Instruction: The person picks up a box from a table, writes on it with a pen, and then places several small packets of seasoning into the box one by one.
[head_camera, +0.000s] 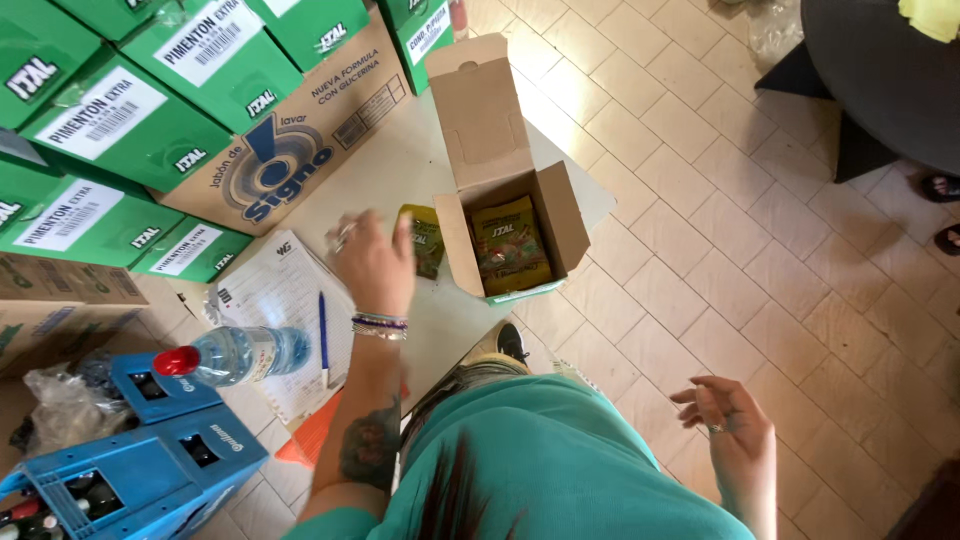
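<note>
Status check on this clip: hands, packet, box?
Left hand on green packet beside open box. Right hand empty, open. Nothing in the way.

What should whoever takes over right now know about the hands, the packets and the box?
Left hand: over the table, fingers on a packet lying beside the open box; whether the grip is closed cannot be told.
Right hand: open and empty, out over the tiled floor.
Box: on the table, flaps up, at least one packet inside.
Nearby: notepad with pen, water bottle, blue crate.
Done: a packet is in the box.
Left: the packet by the left hand is outside the box.
</note>
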